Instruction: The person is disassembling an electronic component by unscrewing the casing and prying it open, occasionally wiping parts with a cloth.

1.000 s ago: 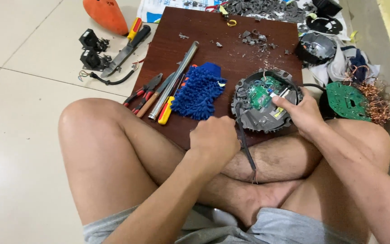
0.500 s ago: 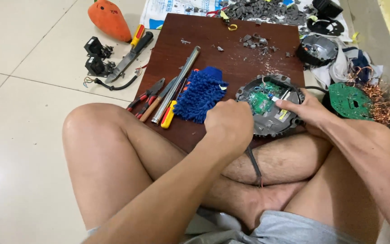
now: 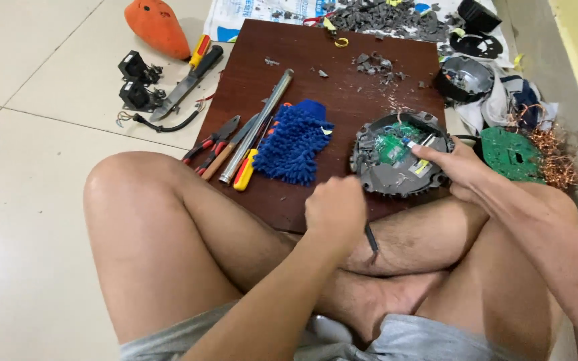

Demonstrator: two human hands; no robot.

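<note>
Left hand (image 3: 334, 212) nearer round housing (image 3: 399, 155)

Bare arms here, no sleeves in sight, no watch, no rings on either of the hands: left hand (image 3: 334, 212), right hand (image 3: 459, 170). Legs bare too, hairy along the shins, feet without socks or shoes. Light grey shorts (image 3: 409, 341) at the bottom edge, soft fabric, creased and bunched at the hem.

Two hands are seen: the left hand (image 3: 334, 210) and the right hand (image 3: 459, 170). One round grey housing (image 3: 399, 154), one blue mitt (image 3: 294, 142), one metal tube (image 3: 256, 125) and two black connectors (image 3: 135, 81) are counted.
</note>
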